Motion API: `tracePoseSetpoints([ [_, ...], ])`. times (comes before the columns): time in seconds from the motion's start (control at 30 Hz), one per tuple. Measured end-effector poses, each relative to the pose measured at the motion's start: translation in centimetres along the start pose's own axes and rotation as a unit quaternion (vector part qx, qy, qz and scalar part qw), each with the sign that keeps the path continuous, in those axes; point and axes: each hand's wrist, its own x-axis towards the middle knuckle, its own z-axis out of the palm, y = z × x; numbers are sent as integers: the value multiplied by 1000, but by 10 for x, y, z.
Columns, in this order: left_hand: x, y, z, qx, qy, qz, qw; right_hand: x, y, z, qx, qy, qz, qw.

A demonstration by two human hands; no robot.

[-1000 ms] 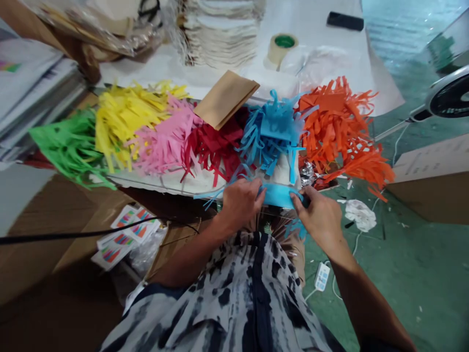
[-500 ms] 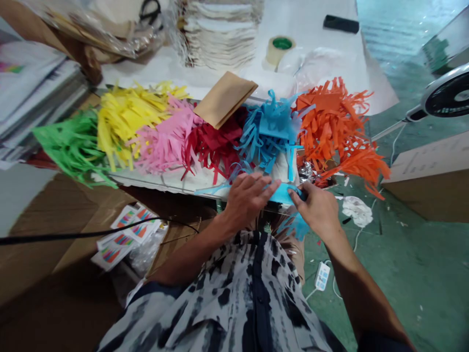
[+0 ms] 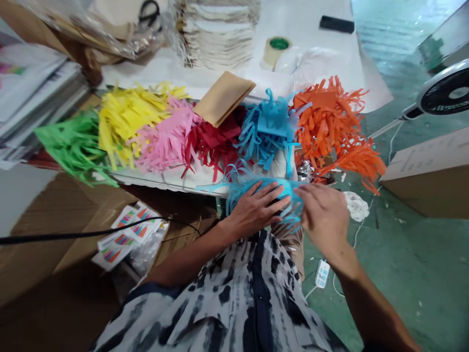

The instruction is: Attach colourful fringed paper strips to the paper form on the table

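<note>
Blue paper fringe point(image 3: 290, 187) at the table's point(image 3: 161, 182) front edge: strands now fan where a smooth band showed. The left hand point(image 3: 258, 208) lies open across it, apparently steadying; the right hand point(image 3: 326, 210) curls at its right end, grip hidden.

the held fringe point(image 3: 287, 187) is bright blue; the shirt point(image 3: 220, 303), black-blotched white.

A craft workshop, it seems: fringed coloured bundles point(image 3: 273, 122) and a tape roll point(image 3: 271, 56) on the table point(image 3: 308, 29), a cardboard box point(image 3: 432, 195) at frame right, scraps point(image 3: 356, 206) on the floor point(image 3: 388, 278).
</note>
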Motion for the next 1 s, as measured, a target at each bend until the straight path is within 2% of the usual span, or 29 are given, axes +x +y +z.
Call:
tracePoseSetpoints([
  [0.07, 1, 0, 1, -2, 7, 3, 1000, -11, -8, 6, 11, -19, -42, 999],
  [0.2, -4, -7, -2, -28, 25, 16, 999, -21, -10, 18, 15, -22, -18, 999],
  [0.3, -18, -25, -16, -37, 30, 1, 999, -20, -5, 18, 34, -17, -16, 999],
  [0.4, -34, -47, -39, -14, 57, -58, 997, -16, -2, 14, 44, -11, -19, 999],
  [0.47, -39, -54, -54, 29, 100, -124, 987, -14, -1, 11, 49, -15, -17, 999],
  [0.57, -34, -46, -64, 108, 198, -243, 944, -10, -1, 8, 45, -32, -18, 998],
  [0.63, -22, -29, -58, 117, 236, -254, 931, -7, -3, 7, 38, -39, -22, 998],
  [0.67, -16, -19, -52, 100, 234, -215, 943, -7, -4, 7, 35, -40, -23, 998],
  [0.7, -10, -9, -44, 69, 206, -156, 964, -6, -5, 7, 33, -41, -24, 998],
  [0.77, -2, 5, -25, 12, 121, -37, 992, -6, -4, 8, 30, -45, -25, 998],
  [0.8, 0, 9, -17, -6, 84, -10, 996, -7, -2, 8, 31, -50, -26, 998],
  [0.9, -3, 10, -1, -25, 22, -5, 999, -13, 12, 3, 47, -40, -25, 998],
  [1.0, -9, 4, -2, -13, 11, -34, 999, -20, 27, -12, 15, 28, 36, 999],
])
